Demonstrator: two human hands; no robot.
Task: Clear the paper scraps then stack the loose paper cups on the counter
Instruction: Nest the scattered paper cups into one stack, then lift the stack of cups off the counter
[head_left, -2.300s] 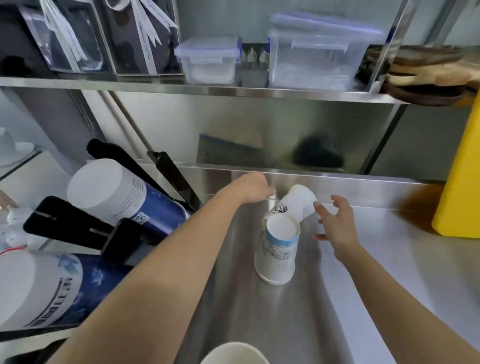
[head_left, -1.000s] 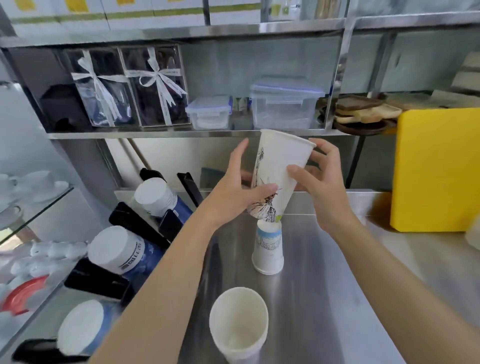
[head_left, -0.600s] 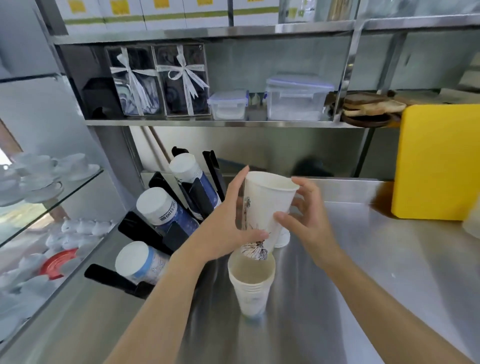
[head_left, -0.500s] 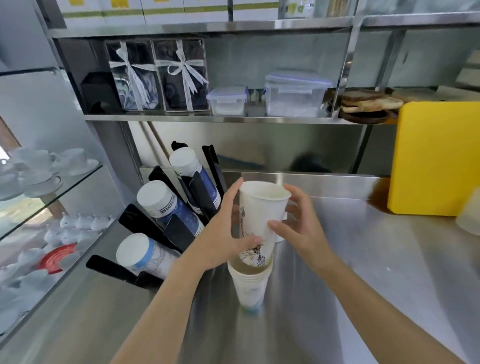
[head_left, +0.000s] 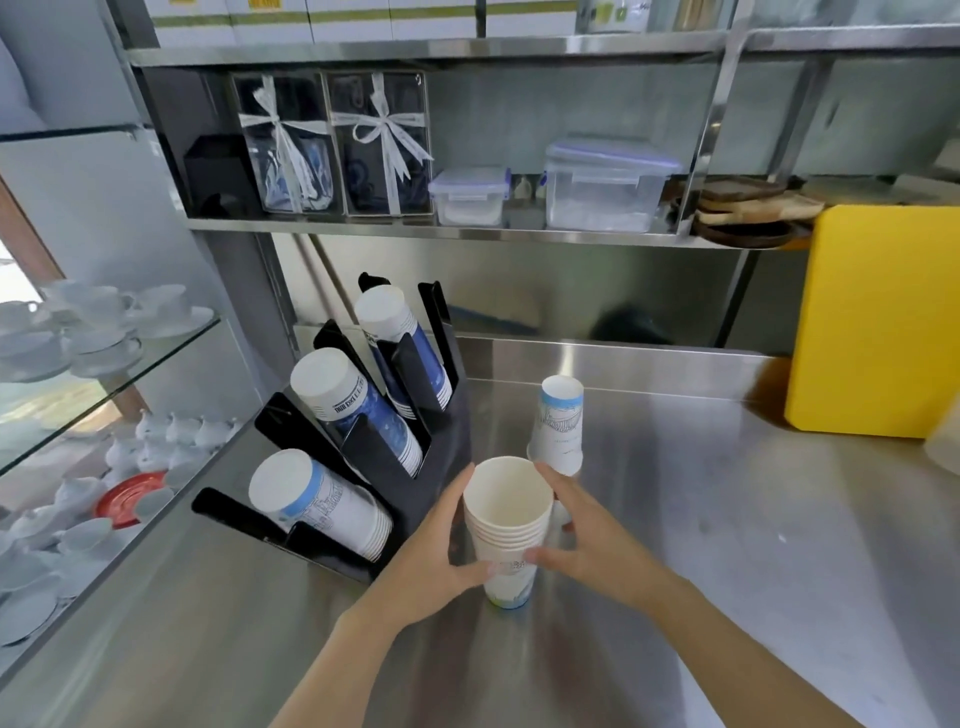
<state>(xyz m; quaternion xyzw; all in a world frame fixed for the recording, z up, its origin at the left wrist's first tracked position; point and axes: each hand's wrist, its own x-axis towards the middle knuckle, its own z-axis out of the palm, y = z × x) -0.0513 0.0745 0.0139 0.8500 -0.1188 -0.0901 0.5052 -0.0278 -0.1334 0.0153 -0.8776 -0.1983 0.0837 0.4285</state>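
Both hands are cupping the nested stack of white paper cups (head_left: 508, 540) standing on the steel bench (head_left: 727, 545): left hand (head_left: 434, 561) and right hand (head_left: 582, 545) pinching its sides. Pressing straight down should seat it squarely; one upside-down blue-printed paper cup (head_left: 558, 423) is waiting just behind.

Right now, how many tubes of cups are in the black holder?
3: the front tube, the middle tube and the back tube, all slanted in the black holder. None seems hidden.
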